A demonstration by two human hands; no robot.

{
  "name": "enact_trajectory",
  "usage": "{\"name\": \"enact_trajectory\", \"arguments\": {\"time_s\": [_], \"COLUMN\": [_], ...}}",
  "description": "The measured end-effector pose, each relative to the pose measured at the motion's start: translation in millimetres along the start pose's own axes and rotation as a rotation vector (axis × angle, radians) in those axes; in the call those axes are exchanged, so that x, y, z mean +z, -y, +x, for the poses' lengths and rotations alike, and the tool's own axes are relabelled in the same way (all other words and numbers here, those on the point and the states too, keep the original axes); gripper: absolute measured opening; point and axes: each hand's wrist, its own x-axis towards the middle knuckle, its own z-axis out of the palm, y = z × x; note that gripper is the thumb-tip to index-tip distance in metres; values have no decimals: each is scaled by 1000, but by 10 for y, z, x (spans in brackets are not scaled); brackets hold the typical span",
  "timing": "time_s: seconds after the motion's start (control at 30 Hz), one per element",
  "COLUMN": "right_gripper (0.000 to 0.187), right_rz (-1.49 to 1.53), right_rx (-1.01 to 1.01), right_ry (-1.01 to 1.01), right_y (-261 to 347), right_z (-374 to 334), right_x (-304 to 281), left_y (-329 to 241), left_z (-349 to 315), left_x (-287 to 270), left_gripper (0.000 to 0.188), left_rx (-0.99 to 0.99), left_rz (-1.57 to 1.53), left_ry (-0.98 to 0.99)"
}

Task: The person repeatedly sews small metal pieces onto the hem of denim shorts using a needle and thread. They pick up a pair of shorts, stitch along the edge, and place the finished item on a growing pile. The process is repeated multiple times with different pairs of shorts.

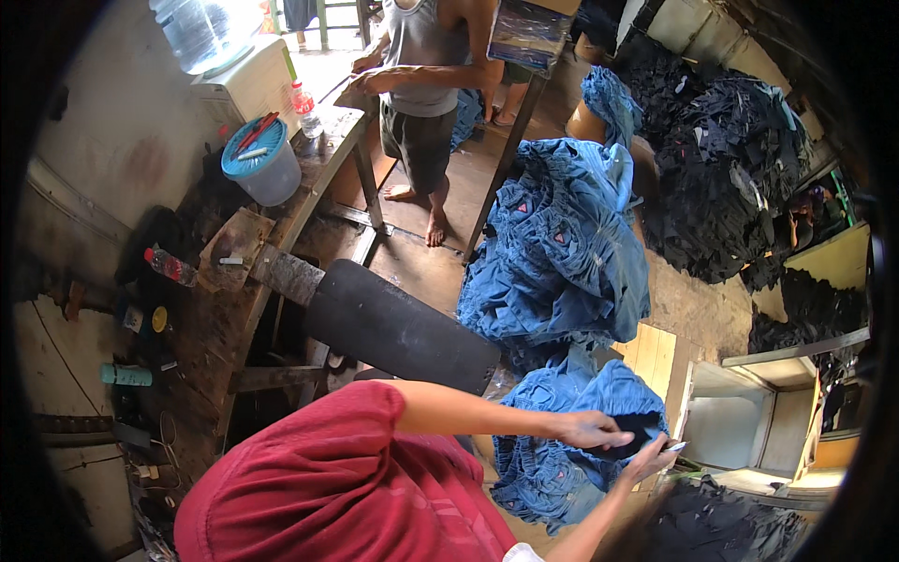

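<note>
Beside a heap of blue denim garments [543,468] at lower right, my two hands are close together. My left hand [599,431] is closed on the edge of a dark blue piece of cloth [640,427]. Just to its right and nearer, my right hand [648,461] is closed at the other side of the cloth. A small, thin whitish object [676,448] sticks out from its fingers; its kind is too small to tell. A larger pile of blue denim garments with elastic waists [562,244] stands just beyond.
A long black padded board [398,323] lies left of the denim. On the wooden bench [314,178] stand a lidded plastic tub [267,173] and a bottle [305,110]. Another person [421,84] stands beyond. Dark cloth heaps [712,159] and an open box-like cabinet [726,426] are on the right.
</note>
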Motion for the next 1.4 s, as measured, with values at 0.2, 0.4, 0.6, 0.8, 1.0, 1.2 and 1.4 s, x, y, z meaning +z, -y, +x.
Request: {"name": "enact_trajectory", "arguments": {"time_s": [0.2, 0.4, 0.6, 0.8, 1.0, 1.2, 1.4], "right_gripper": [45, 35, 39, 28, 22, 33, 52], "right_rz": [-229, -527, -386, -445, -197, -206, 98], "right_rx": [-115, -305, -224, 72, 81, 85, 101], "right_ry": [70, 486, 668, 856, 1129, 1429, 1427], "right_y": [845, 611, 897, 1739, 2500, 2840, 2852], "right_z": [-1057, -2629, -3597, -3903, -3899, -4531, -4374], "right_x": [916, 1811, 1561, 1654, 1772, 2661, 2804], "left_y": [124, 784, 1295, 1472, 1239, 935, 745], "left_z": [664, -504, -1450, -1870, -2422, -3568, -3982], "left_x": [-663, -2029, -1939, -1942, -2232, -3136, -3580], "left_gripper": [64, 47, 65, 63, 66, 50, 34], "left_rx": [29, -70, -320, -549, -620, -594, -506], "left_rz": [-935, -1321, -1221, -860, -378, -483, -624], "left_ry": [-233, -447, -829, -768, -783, -890, -885]}}
